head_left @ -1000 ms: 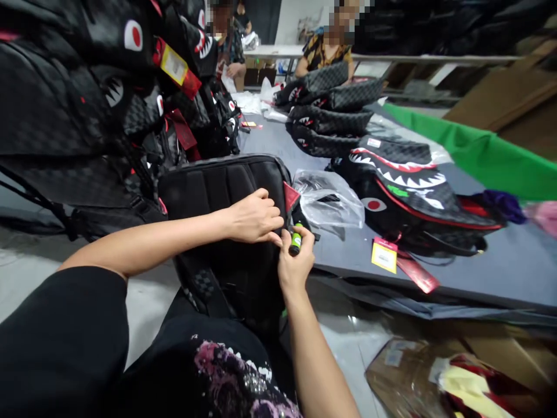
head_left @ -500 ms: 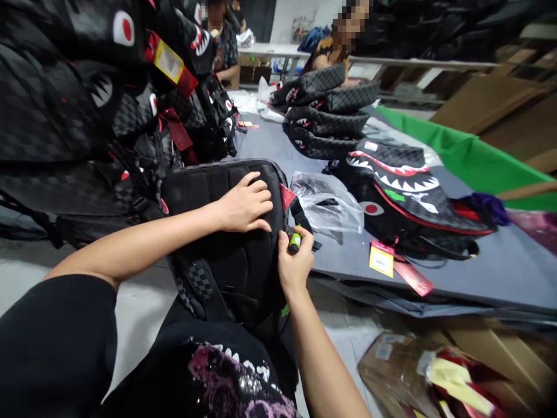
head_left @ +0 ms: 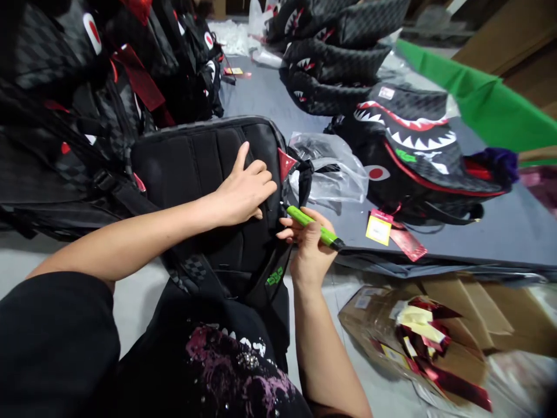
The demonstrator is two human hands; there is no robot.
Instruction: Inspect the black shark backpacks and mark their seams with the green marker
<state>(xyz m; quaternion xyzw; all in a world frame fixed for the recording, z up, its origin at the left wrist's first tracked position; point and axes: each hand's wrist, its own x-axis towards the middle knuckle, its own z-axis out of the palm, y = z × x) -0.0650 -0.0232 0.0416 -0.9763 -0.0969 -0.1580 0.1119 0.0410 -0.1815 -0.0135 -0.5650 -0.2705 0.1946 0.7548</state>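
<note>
Backpack [head_left: 174,168] right before you; your left hand [head_left: 249,188] is on it, your right hand [head_left: 311,247] beside its right edge, marker [head_left: 302,218] in that hand. Bag pile [head_left: 161,58] to your left. On the table [head_left: 256,96]: plastic bag [head_left: 348,174] just right of Backpack, second bag [head_left: 418,157] right of that, stacked bags [head_left: 339,67] behind both. Carton [head_left: 369,316] low right, below table edge.

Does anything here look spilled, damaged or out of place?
Mildly, the open cardboard box on the floor: red strips and pale yellow pieces lie jumbled in its opening, one strip reaching over a flap. Nothing stands out as damaged on the black backpack under the left hand.
</note>
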